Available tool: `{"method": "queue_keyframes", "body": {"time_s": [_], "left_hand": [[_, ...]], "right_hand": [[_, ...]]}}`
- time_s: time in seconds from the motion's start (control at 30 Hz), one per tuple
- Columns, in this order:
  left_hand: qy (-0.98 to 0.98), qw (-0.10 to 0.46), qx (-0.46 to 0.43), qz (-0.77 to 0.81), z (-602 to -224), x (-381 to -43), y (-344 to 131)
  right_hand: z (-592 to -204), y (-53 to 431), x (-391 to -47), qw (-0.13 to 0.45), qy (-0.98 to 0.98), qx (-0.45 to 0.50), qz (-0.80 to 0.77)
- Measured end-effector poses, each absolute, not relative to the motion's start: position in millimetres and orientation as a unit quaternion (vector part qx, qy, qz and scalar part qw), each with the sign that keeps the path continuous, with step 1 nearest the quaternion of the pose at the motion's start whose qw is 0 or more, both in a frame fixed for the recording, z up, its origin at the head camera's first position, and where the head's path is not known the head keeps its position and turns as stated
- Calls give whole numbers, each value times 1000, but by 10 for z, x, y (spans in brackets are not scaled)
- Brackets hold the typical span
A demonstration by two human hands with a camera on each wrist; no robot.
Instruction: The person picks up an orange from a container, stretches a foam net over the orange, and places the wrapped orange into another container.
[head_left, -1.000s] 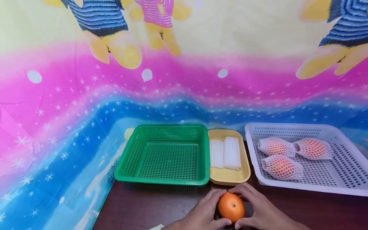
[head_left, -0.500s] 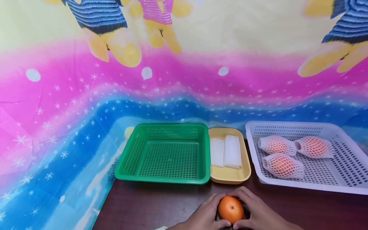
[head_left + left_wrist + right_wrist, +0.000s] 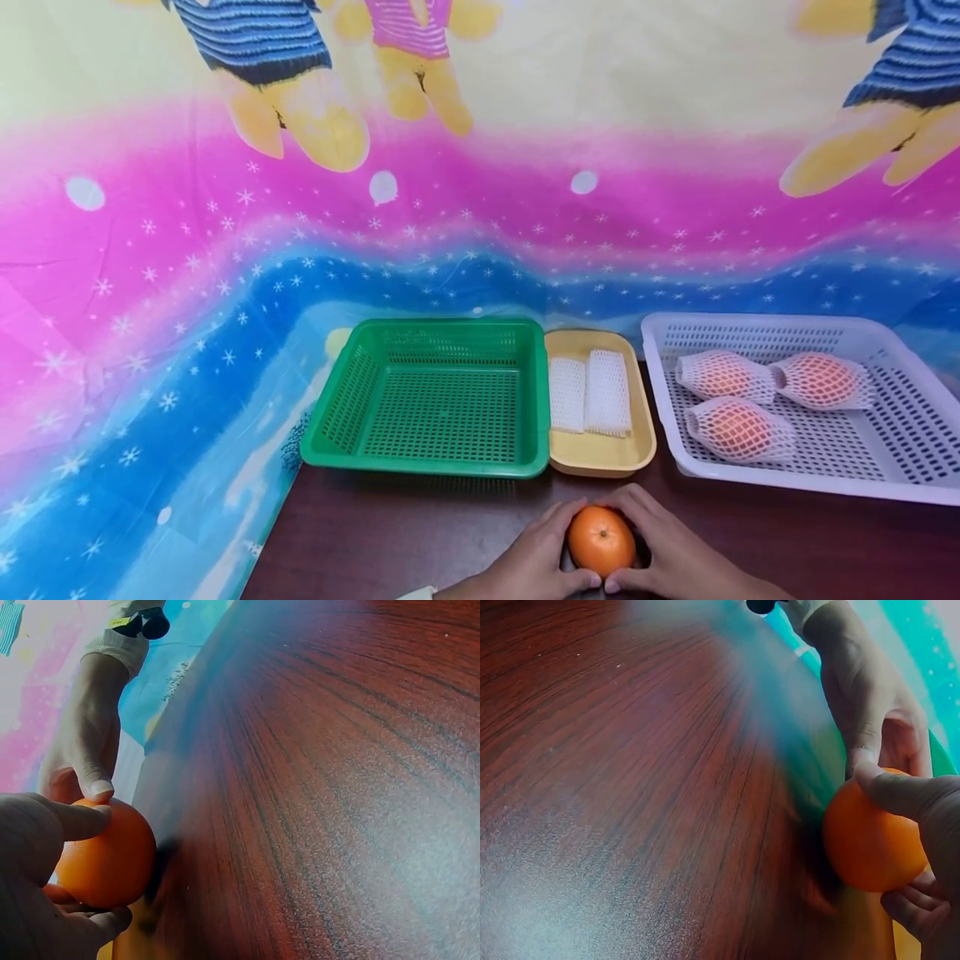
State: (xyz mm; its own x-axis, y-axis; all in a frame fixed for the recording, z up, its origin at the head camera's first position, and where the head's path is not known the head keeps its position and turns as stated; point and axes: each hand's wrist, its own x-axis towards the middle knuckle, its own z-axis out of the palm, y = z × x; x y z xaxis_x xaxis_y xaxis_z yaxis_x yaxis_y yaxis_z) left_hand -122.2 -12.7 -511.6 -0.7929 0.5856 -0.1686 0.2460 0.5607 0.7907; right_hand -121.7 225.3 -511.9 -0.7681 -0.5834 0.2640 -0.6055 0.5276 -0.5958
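An orange [image 3: 602,546] sits low in the head view, between the two hands, near the dark wooden table's front. My left hand [image 3: 528,560] curls round its left side, and my right hand [image 3: 670,552] curls round its right side. Both thumbs come close together at the near side of the fruit, while the fingers reach to its far side. In the left wrist view, the thumb and fingers of the left hand hold the orange [image 3: 112,859]. The right wrist view has the right hand gripping the orange [image 3: 874,840], its thumb on top.
Behind the hands stand a green basket [image 3: 423,472], a yellow tray [image 3: 600,457] holding two white foam net sleeves [image 3: 607,392], and a white basket [image 3: 817,485]. Inside the white basket lie three net-wrapped round fruits [image 3: 738,429]. A printed cloth [image 3: 480,200] hangs behind.
The orange has turned slightly, its stem spot shifting a little to the left in the head view. Both hands keep their hold, and the camera's view has shifted slightly.
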Motion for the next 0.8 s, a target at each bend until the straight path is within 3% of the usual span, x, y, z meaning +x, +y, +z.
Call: {"method": "queue_keyframes", "body": {"time_s": [0.3,0.43,0.5,0.7,0.8], "left_hand": [[858,185,253,407,-5064,-1202,-139],[866,170,234,409,-4984,-1225,-160],[880,131,248,382,-4947,-1246,-175],[905,-92,351,221,-4959,-1317,-180],[897,-165,378,161,-5002,-1346,-152]], "right_hand": [[-5016,2260,-1222,-3,-872,348,345],[-4825,2216,-1259,-38,-892,290,343],[-4713,2186,-1303,-34,-907,256,332],[-4423,2118,-1614,38,-937,225,264],[-4298,2062,-1820,42,-948,217,228]]}}
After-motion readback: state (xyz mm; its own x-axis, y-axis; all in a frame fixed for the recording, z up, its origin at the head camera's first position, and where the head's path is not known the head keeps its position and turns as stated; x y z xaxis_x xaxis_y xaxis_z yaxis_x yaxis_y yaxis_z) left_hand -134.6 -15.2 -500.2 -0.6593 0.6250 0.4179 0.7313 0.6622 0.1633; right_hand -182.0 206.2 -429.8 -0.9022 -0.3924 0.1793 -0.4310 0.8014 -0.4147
